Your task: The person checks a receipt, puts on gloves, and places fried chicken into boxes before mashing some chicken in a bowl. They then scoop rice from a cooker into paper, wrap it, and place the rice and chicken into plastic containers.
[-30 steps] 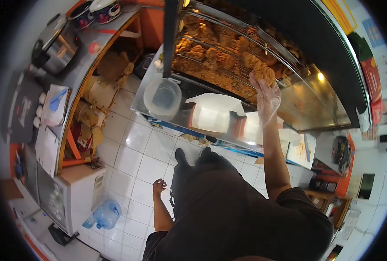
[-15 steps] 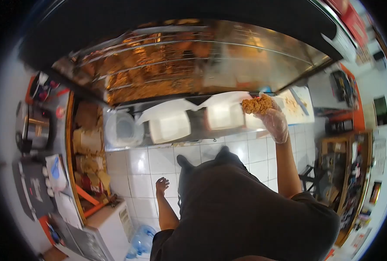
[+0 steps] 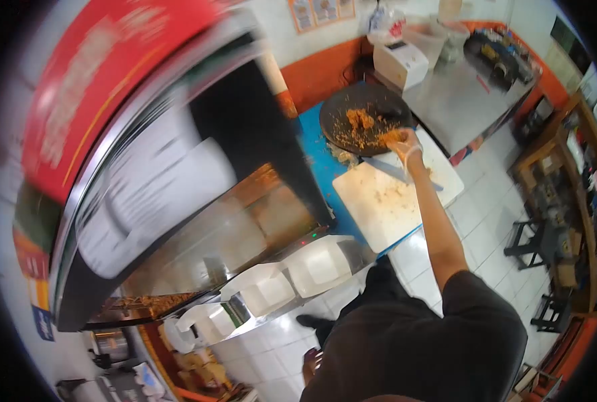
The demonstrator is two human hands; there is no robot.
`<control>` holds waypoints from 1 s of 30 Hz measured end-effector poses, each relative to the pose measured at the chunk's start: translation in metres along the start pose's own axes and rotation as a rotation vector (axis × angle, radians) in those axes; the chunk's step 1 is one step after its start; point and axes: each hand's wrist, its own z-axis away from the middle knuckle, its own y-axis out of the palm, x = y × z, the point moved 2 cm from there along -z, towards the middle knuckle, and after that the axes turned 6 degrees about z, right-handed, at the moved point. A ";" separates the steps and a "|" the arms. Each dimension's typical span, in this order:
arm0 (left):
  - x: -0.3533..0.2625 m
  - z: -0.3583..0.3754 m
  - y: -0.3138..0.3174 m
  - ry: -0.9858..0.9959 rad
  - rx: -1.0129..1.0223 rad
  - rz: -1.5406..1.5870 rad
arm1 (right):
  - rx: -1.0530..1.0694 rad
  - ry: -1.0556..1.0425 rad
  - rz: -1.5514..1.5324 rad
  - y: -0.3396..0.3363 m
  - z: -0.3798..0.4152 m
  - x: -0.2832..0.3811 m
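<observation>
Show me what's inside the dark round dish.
The dark round dish holds a clump of orange-brown fried food and scattered crumbs. The right hand, holding another fried piece, covers part of the edge; what lies beneath cannot be seen.

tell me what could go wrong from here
The fried piece in the right grip sits near the rim of the dark round slab, so it could slip or shed crumbs onto the cutting board.

The right forearm passes over the knife lying on that board, so a careless move might nudge the blade or cause a cut.
</observation>
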 end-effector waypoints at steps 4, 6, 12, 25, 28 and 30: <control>-0.017 0.047 0.070 0.040 -0.063 -0.409 | 0.035 -0.282 0.330 0.023 -0.028 -0.009; -0.021 0.058 0.087 0.123 -0.194 -0.424 | 0.082 -0.318 0.571 0.016 -0.032 -0.006; -0.004 0.050 0.097 0.223 -0.475 -0.068 | 0.140 -0.658 0.585 -0.003 0.035 0.033; 0.130 -0.010 0.071 0.413 -0.687 0.032 | 1.919 -0.679 0.448 0.178 0.430 0.236; 0.123 0.011 0.016 0.350 -0.807 0.150 | 1.817 -0.865 0.398 0.211 0.502 0.269; 0.077 0.046 -0.018 0.791 -1.161 -0.221 | 1.869 -0.793 0.357 0.230 0.525 0.265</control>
